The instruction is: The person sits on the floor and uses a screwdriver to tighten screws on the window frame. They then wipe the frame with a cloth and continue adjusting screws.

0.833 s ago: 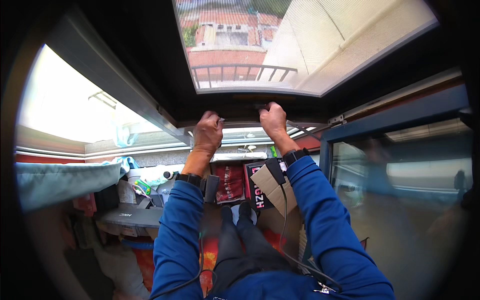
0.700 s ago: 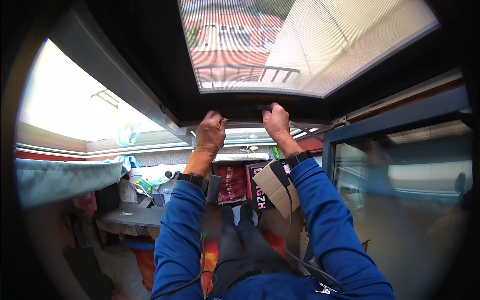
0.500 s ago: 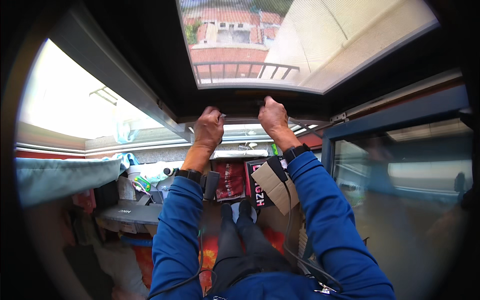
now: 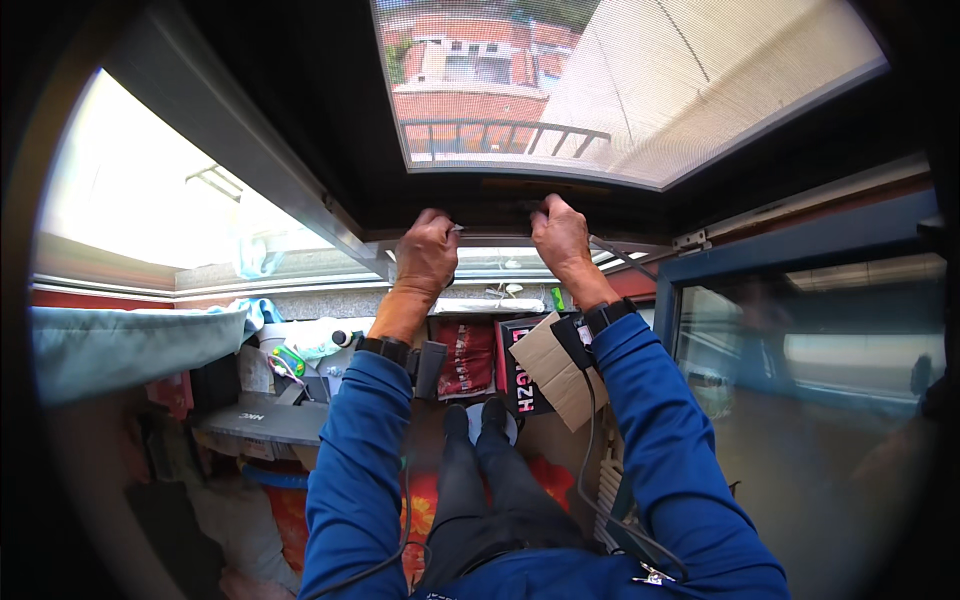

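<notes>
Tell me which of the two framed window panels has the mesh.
The dark-framed panel, ahead above the left hand and right hand: fine mesh fills it, whereas the blue-framed panel at right shows smooth, reflective glass.

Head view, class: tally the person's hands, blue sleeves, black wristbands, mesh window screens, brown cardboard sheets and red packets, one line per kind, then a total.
Hands: 2 (left hand, right hand)
Blue sleeves: 2 (left sleeve, right sleeve)
Black wristbands: 2 (left wristband, right wristband)
Mesh window screen: 1
Brown cardboard sheet: 1
Red packet: 1
Total: 9
</notes>
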A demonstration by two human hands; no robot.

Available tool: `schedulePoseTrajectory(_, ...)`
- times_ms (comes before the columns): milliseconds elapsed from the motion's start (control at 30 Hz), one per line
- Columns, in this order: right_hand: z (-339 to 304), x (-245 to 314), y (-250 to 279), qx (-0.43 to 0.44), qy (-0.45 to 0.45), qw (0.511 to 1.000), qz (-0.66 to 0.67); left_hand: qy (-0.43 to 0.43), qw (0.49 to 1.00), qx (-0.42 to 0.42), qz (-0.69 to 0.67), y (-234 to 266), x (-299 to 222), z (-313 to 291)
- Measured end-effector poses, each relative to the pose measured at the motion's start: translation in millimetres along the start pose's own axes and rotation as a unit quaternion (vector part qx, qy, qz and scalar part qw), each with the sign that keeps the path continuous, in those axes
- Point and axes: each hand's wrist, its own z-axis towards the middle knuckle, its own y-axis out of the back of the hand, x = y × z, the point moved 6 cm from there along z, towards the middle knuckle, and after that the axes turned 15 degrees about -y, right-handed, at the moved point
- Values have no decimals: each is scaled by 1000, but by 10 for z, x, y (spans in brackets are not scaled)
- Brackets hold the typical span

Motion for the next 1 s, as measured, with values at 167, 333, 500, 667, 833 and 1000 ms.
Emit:
schedulePoseTrajectory(167,21,-22,9,18,-53,997,47,8,1000,1,0,13,10,-2)
schedulePoseTrajectory(333,-39,49,42,-8,-27,1000,-7,11,1000,-5,-8,30,-33,10)
schedulePoseTrajectory(500,-67,25,27,-29,-24,998,50,19,1000,-4,-11,12,-12,-17)
schedulePoseTrajectory(667,-86,-30,-75,-59,-96,985,128,13,1000,-3,-3,-2,-10,-17)
schedulePoseTrajectory(833,-136,9,-51,-65,-80,990,100,18,1000,-10,-9,32,-25,16)
schedulePoseTrajectory(1000,-147,-71,20,-64,-69,990,101,13,1000,-8,-12,17,-4,-6)
